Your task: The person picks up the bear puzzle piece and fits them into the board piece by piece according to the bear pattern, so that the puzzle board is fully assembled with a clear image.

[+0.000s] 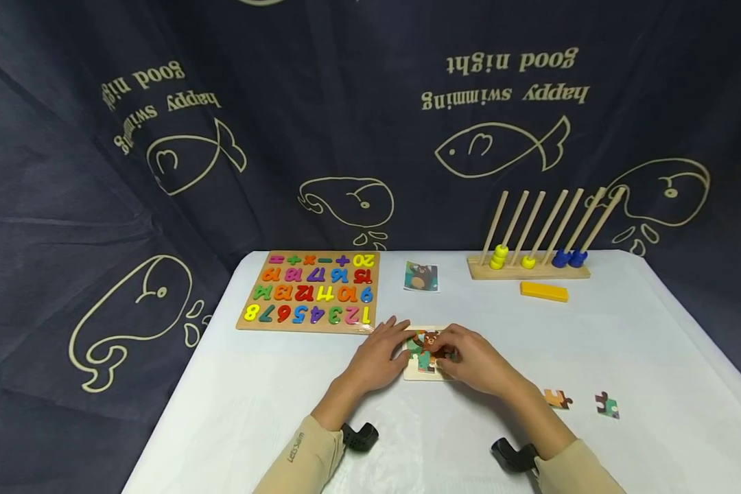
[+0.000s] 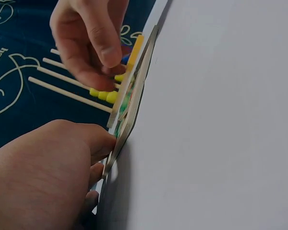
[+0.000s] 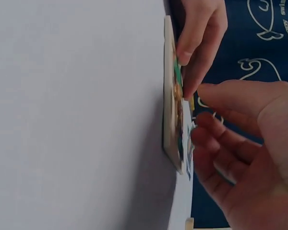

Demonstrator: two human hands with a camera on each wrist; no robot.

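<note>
A pale wooden jigsaw board (image 1: 412,374) lies before me with bear picture pieces (image 1: 425,361) in it. My left hand (image 1: 377,355) holds the board at its left side, thumb at the near part and fingers farther back. Over the right half bends my right hand (image 1: 474,358), its fingertips right above the pieces. In the right wrist view, the right thumb (image 3: 221,96) and bent fingers (image 3: 216,139) stand apart with nothing visible between them. Two loose jigsaw pieces, one orange and brown (image 1: 556,398), one brown and green (image 1: 607,405), lie to the right.
A bear picture card (image 1: 421,276) lies behind the board. At the back left is a number puzzle tray (image 1: 309,329). A peg stand (image 1: 531,272) with yellow and blue beads stands at the back right, a yellow block (image 1: 544,291) in front of it. Dark curtain hangs behind.
</note>
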